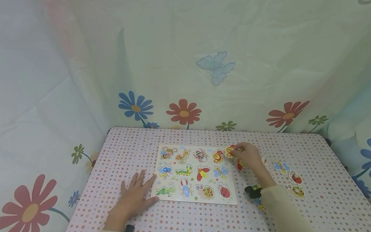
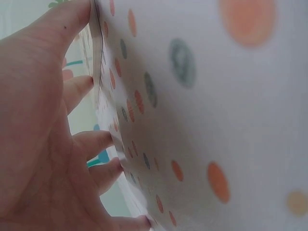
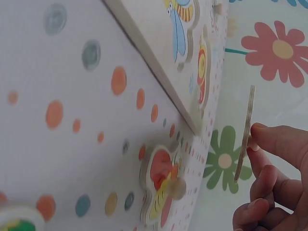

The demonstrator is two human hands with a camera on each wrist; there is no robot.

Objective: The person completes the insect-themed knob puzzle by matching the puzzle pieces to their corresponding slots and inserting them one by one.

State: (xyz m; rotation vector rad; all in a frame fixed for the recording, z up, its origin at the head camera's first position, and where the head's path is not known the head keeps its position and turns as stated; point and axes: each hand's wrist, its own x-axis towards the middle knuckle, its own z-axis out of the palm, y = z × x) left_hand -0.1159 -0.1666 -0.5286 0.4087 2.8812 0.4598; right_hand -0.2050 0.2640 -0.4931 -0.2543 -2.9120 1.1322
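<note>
My right hand pinches a small yellow-and-red puzzle piece by its knob, just off the board's upper right corner. Thin and edge-on, that piece is raised above the table in the right wrist view. The wooden insect puzzle board lies flat, with pictures of a bee, caterpillar, grasshopper, ladybug and others. My left hand rests on the table with fingers spread, its thumb and index finger at the board's left edge. A red-and-yellow winged insect piece with a knob lies below the right hand.
Right of the right forearm lie a dragonfly-like piece, a ladybug piece and a snail piece. Another piece is partly hidden by the right wrist. A flower-printed curtain hangs behind the dotted tablecloth.
</note>
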